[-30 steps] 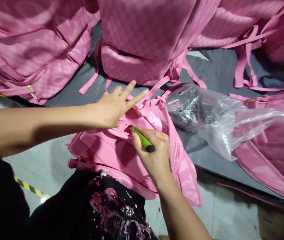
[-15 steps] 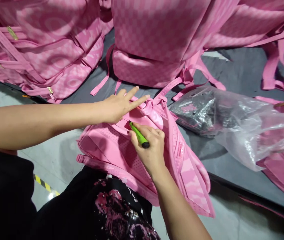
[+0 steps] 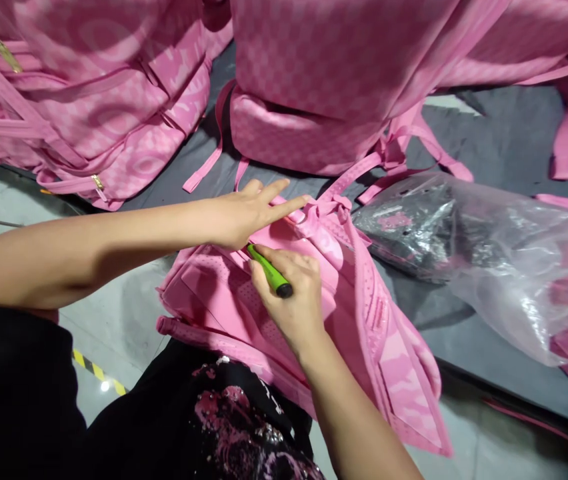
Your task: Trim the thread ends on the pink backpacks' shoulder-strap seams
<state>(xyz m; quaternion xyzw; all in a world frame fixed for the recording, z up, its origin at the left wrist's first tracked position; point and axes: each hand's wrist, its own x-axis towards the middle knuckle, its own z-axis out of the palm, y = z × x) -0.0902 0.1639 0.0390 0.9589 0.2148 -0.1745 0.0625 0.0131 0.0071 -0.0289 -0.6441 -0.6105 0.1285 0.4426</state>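
A pink backpack [image 3: 394, 373] lies with its strap side up, partly over the dark table edge and against my lap. My left hand [image 3: 249, 210] rests on its upper end with the fingers spread. In my right hand [image 3: 291, 290] is a green marker pen [image 3: 270, 272] with a black end, held in a writing grip. The pen's tip points at the pink fabric just below my left hand; whether it touches is hard to see. Pink straps loop at the backpack's top, to the right of my left fingers.
Large pink checkered backpacks, one upright [image 3: 314, 73] and one leaning [image 3: 109, 100], line the back of the dark table [image 3: 414, 313]. A clear plastic bag [image 3: 489, 247] with dark contents lies to the right. Yellow-black tape [image 3: 95, 371] marks the floor.
My right hand has shifted the marker slightly left, closer to my left hand. The view has moved a little, so the backpack and plastic bag appear farther right.
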